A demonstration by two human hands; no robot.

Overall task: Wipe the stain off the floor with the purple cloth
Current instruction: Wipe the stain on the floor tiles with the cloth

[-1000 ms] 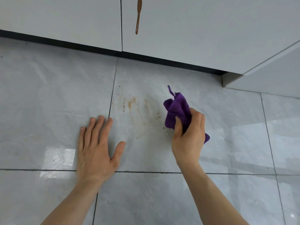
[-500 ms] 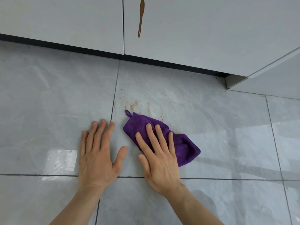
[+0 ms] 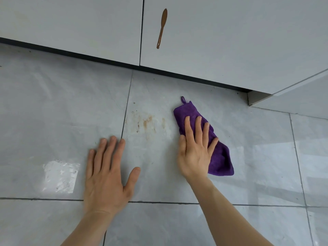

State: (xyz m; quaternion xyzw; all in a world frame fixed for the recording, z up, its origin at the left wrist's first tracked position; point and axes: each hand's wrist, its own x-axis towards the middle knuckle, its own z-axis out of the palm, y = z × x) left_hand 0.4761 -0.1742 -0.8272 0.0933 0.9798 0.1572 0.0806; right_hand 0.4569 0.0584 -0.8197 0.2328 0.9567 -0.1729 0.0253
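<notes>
A brown smeared stain marks the grey floor tile just right of a grout line. The purple cloth lies flat on the floor to the right of the stain, its small hanging loop pointing toward the cabinets. My right hand presses palm-down on the cloth with fingers spread, covering its left half. My left hand rests flat on the floor below and left of the stain, fingers apart, holding nothing.
White cabinet doors with a dark plinth run along the far side; a brown drip streaks one door. A cabinet corner juts out at the right. A bright reflection lies on the tile at the left.
My right hand first laid the bunched cloth flat over the stain's lower part, then slid it right and away, uncovering the stain. The left hand stayed planted.
</notes>
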